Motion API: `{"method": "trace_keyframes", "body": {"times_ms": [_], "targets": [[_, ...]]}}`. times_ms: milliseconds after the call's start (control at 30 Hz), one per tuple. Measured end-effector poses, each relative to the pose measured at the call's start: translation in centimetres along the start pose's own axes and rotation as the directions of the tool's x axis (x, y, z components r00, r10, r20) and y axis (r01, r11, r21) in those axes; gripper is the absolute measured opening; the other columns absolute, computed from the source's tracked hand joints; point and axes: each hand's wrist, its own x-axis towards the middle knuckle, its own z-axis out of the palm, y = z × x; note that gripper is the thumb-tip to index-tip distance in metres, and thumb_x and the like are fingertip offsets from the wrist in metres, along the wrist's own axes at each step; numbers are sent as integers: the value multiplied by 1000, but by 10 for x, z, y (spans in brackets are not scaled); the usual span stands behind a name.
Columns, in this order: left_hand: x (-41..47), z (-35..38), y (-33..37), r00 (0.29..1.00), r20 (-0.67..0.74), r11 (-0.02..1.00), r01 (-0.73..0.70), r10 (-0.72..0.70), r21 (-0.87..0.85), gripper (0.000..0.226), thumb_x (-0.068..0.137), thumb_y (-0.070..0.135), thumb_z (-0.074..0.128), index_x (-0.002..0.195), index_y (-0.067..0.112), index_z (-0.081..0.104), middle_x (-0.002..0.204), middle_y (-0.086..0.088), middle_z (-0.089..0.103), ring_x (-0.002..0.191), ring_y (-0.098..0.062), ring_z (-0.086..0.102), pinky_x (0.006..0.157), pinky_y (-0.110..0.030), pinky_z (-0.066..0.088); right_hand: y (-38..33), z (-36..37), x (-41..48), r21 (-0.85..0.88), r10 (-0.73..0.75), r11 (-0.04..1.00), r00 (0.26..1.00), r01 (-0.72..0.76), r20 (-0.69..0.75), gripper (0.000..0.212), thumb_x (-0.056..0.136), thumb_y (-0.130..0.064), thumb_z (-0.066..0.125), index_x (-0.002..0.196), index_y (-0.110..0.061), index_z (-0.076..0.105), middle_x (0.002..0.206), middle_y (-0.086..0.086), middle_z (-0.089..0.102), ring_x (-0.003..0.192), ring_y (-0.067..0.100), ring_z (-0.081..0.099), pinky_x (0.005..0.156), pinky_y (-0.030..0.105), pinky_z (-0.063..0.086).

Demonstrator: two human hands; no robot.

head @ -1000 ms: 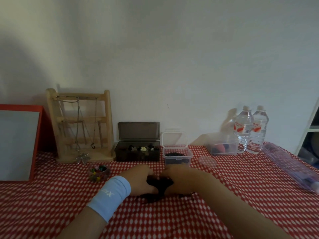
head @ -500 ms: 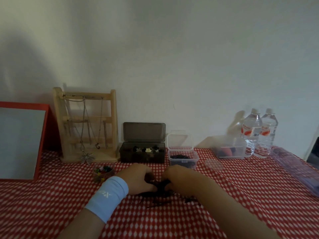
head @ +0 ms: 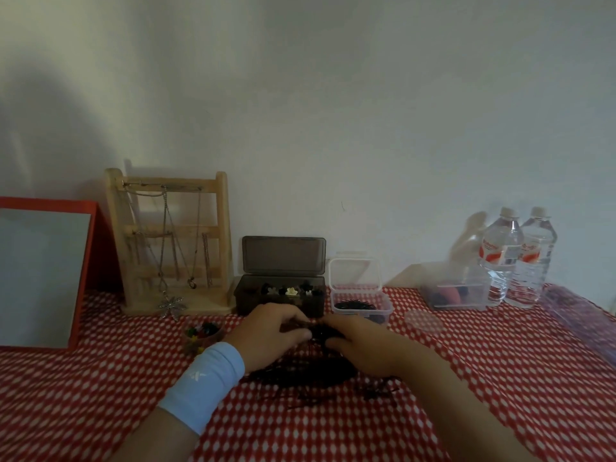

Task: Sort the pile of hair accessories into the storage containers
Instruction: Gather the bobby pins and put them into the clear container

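Left hand [head: 270,331] and right hand [head: 363,348] curl into the dark pile [head: 310,373]; what's in either grip is hidden. Pile items too dark to separate. Red-framed panel [head: 43,271] at 9 o'clock is cropped by the edge. Long clear case [head: 583,315] at 3 o'clock is cropped and blurred. Forearms cut off at 6 o'clock.

Wooden rack [head: 173,232], clear glossy plastic box [head: 360,304], matt cloth table cover [head: 483,378]
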Motion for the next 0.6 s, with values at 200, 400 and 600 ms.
{"method": "trace_keyframes", "body": {"times_ms": [200, 400, 600], "targets": [[-1, -12, -9, 995, 54, 992, 75, -81, 98, 10, 92, 34, 64, 90, 32, 73, 91, 23, 66, 91, 6, 59, 90, -17, 44, 9, 3, -1, 37, 114, 993, 993, -114, -4, 34, 108, -21, 34, 139, -20, 49, 143, 1, 51, 123, 18, 50, 103, 30, 39], [-1, -5, -6, 975, 204, 989, 67, -92, 129, 13, 95, 36, 57, 99, 36, 69, 99, 21, 65, 96, 3, 59, 92, -22, 46, 7, 4, -3, 445, 176, 881, 984, -162, 10, 28, 106, -27, 34, 119, -35, 57, 125, -8, 56, 107, 7, 53, 98, 29, 42], [0, -2, 0, 998, 54, 999, 40, -42, 26, 13, 97, 30, 54, 99, 37, 65, 104, 21, 61, 101, 3, 56, 95, -23, 45, 2, 6, -2, 624, 86, 781, 992, -11, -91, 15, 104, -32, 49, 93, -31, 60, 75, -17, 64, 71, -3, 61, 70, 17, 46]]}}
